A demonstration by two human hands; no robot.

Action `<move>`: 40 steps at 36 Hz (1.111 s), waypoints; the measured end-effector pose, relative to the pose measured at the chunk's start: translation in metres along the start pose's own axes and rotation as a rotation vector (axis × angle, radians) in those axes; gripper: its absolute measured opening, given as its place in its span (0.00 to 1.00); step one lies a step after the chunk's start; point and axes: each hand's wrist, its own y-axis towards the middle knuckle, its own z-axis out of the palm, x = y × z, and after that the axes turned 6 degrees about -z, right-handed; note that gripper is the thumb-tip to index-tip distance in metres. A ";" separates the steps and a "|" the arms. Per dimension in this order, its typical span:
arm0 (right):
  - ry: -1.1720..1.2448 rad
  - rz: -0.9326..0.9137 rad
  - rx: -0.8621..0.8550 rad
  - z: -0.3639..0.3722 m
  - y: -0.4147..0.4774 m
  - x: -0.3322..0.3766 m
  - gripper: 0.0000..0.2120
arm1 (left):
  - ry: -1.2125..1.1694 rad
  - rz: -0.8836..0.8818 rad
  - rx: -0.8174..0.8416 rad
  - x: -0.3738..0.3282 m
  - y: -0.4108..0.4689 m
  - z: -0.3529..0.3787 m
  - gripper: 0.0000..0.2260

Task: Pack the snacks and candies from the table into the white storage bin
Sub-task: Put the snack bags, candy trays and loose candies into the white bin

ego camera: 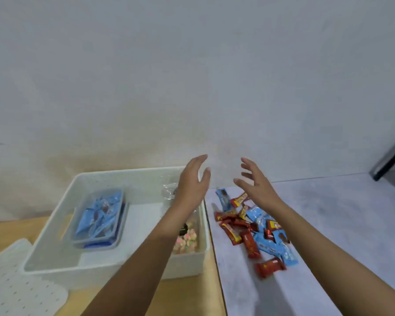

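there, white lid beside white storage bin

Legible text: none.
- Red foil candy wrappers, heaped on the grey table, right of the white plastic storage bin: yellow label panels with lettering, too blurred to read.
- Light-blue plastic snack packets, same heap: dark print, unreadable.
- Light-blue packets in the clear plastic tub, left part of the bin: red-and-white marks, unreadable.
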 end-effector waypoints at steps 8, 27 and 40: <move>-0.286 0.302 -0.031 -0.093 -0.105 -0.153 0.45 | 0.067 -0.053 0.249 0.024 -0.096 0.164 0.26; -0.681 -0.190 0.423 -0.104 -0.006 -0.290 0.62 | 0.756 -0.195 0.375 0.131 -0.053 0.215 0.53; -0.680 -0.376 0.404 -0.103 0.086 -0.307 0.49 | 0.600 0.005 0.233 0.150 0.013 0.251 0.38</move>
